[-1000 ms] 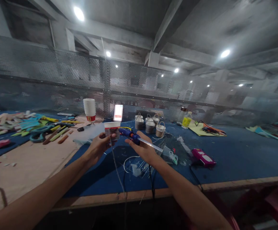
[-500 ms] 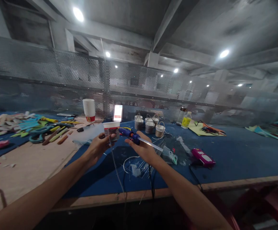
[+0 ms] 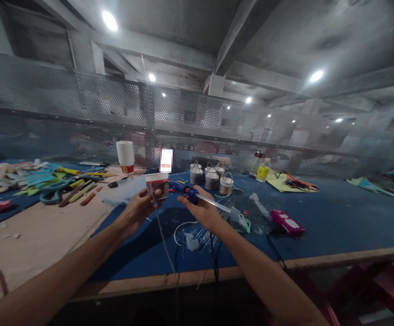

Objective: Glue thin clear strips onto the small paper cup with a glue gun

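Note:
A paper cup (image 3: 157, 180) with a white rim and red band is in the grip of my left hand (image 3: 143, 206); its lower part is wrapped in cord. From it a loose length of cord (image 3: 163, 237) hangs down past the table's front edge. My right hand (image 3: 201, 207) is closed around a blue hot glue gun (image 3: 184, 189), whose tip points at the cup's right side. I cannot tell whether the tip touches it. A clear glue stick (image 3: 217, 205) sticks out of the gun's back end.
Several small cord-wrapped cups with handles (image 3: 211, 177) stand behind my hands. A stack of paper cups (image 3: 125, 155) is at back left, near scissors (image 3: 52, 192) and coloured sticks. At right lie a magenta box (image 3: 287, 223) and a yellow-labelled bottle (image 3: 263, 170).
The cup in my left hand has tilted slightly or turned a little. Both hands otherwise stay almost in place, with the glue gun still at the cup.

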### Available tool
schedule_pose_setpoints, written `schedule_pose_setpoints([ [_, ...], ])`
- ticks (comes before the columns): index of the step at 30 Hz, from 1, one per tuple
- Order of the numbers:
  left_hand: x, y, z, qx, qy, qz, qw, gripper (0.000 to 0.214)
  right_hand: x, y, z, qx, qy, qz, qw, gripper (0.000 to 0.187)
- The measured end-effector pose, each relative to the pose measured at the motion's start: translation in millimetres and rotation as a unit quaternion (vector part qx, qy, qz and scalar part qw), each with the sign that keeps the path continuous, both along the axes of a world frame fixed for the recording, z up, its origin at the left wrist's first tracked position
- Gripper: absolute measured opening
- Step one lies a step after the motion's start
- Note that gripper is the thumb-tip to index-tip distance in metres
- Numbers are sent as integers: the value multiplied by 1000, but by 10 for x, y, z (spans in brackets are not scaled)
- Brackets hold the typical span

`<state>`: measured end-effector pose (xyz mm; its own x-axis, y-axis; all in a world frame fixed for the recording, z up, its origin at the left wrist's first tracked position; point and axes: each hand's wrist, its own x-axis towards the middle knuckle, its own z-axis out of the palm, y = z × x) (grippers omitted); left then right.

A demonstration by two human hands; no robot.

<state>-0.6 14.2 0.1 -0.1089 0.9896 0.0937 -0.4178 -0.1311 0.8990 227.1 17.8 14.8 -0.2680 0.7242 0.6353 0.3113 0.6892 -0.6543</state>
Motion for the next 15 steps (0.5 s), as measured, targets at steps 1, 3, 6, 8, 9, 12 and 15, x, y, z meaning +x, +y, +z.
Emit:
schedule_pose_setpoints([
  [1,-5,1,-4,2,-2,-2,1000,45,0,1,2,0,1,-1,1000,39],
  [3,-14,3,-11,3,-6,-6,1000,44,-2,7,3,4,0,-4,1000,38],
  [6,-20,0,-11,3,-8,-12,1000,43,-4,25,-10,8,0,-5,1000,38],
  [8,-18,-6,-4,4,-7,-16,1000,42,-4,44,-28,11,2,-4,1000,38],
  [9,-14,-9,1,5,-7,-17,1000,42,-4,55,-38,13,3,-5,1000,39],
  [12,0,-23,22,9,-13,-15,1000,43,-4,86,-65,20,4,-14,1000,40],
  [15,13,-46,46,7,-16,-18,1000,40,-2,111,-80,24,3,-19,1000,38],
])
